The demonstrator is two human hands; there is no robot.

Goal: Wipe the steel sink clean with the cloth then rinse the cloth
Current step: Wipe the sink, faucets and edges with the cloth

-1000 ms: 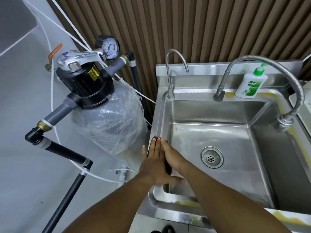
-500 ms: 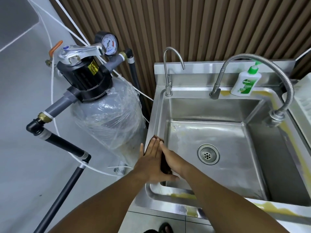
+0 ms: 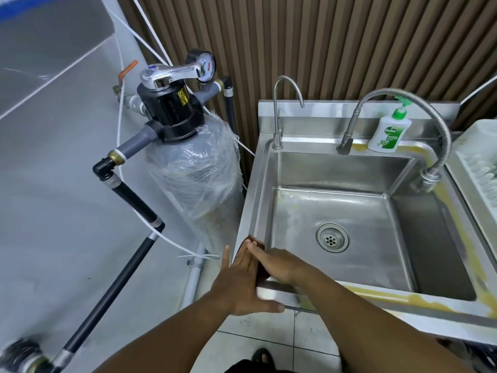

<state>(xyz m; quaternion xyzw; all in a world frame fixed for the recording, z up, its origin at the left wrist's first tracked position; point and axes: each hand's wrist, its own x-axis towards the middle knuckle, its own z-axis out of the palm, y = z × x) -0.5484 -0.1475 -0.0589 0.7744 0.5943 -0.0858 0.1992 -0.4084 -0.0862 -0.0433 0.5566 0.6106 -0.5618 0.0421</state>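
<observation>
The steel sink [image 3: 336,216] has yellowish stains along its front, right and back rims. My two hands meet at its front-left corner. My left hand [image 3: 239,281] lies flat with straight fingers against the outer side of the left rim. From the basin side, my right hand [image 3: 279,266] presses with its index finger stretched out. A dark cloth [image 3: 253,240] is sandwiched between the two hands over the rim. Only a sliver of it shows at the fingertips and between the palms.
A thin tap [image 3: 278,117] and a flexible-hose faucet [image 3: 403,95] rise at the back, beside a soap bottle [image 3: 388,133]. The drain [image 3: 332,237] sits mid-basin. A plastic-wrapped filter tank [image 3: 193,168] with pipes stands left of the sink, and a white rack [image 3: 481,168] right of it.
Both hands, with the cloth between them, have slid along the left rim toward the front corner. The view has shifted a little.
</observation>
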